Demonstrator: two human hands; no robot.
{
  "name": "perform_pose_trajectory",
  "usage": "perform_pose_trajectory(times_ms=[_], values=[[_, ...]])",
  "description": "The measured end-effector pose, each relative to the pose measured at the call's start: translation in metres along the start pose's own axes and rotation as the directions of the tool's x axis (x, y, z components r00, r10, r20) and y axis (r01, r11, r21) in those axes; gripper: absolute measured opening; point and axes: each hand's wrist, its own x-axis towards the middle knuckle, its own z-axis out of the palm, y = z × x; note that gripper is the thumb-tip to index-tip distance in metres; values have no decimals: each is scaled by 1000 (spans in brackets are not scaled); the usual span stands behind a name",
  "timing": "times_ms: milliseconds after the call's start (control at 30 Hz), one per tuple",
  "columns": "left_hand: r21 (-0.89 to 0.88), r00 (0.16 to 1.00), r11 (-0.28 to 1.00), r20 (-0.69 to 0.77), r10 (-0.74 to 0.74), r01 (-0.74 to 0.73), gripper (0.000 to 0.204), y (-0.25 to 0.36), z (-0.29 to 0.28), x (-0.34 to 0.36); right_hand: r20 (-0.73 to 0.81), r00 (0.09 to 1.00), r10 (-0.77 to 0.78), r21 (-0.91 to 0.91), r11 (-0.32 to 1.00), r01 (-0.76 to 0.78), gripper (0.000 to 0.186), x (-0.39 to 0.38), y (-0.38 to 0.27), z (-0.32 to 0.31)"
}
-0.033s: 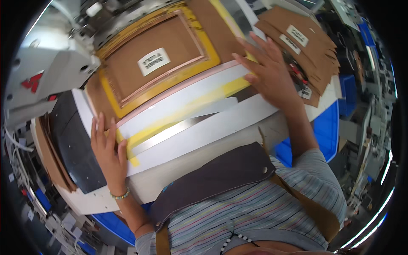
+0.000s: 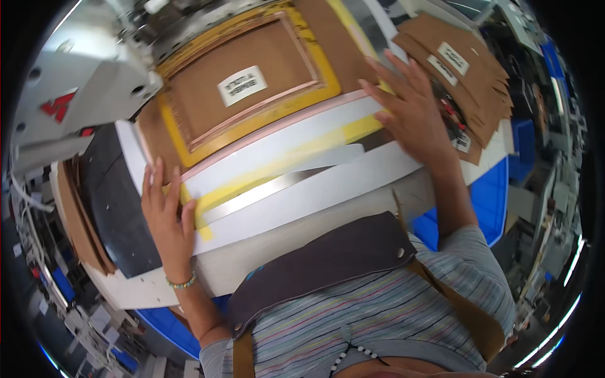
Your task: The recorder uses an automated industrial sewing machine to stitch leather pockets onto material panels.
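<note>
A yellow rectangular frame (image 2: 252, 129) lies on a brown sheet (image 2: 265, 53) with a white printed label (image 2: 242, 86). Inside it runs a thinner copper-coloured border. Along its near side stretch a pinkish strip, a white board (image 2: 283, 140) with yellow tape, and a bare metal strip (image 2: 265, 192). My left hand (image 2: 167, 214) rests open at the left end of the taped board, fingertips on the edge of the brown sheet. At the other end my right hand (image 2: 413, 116) is spread open over the board's right corner. Neither hand grips anything.
A grey machine head (image 2: 94, 88) stands at the left, close to the frame. Brown sheets with white labels (image 2: 457, 69) are stacked at the right. A black panel (image 2: 116, 201) and more brown sheets lie left. Blue bins (image 2: 488, 198) sit below the table's edge.
The whole view has shifted slightly, so the scene sits a little further right and higher. Both hands keep their places against the board.
</note>
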Motion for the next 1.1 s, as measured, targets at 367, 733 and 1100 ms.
perform_pose_trajectory(times_ms=[367, 733, 1100], values=[[-46, 998, 997, -12, -55, 54, 53, -3, 0, -1, -23, 1000, -13, 21, 1000, 14, 49, 2, -1, -1], [-82, 998, 995, -29, -60, 57, 50, -8, 0, 1, 0, 1000, -28, 5, 1000, 28, 56, 4, 0, -2], [-57, 997, 997, -52, -48, 45, 59, -8, -1, 5, 1, 1000, -30, 31, 999, 30, 54, 5, 0, -3]])
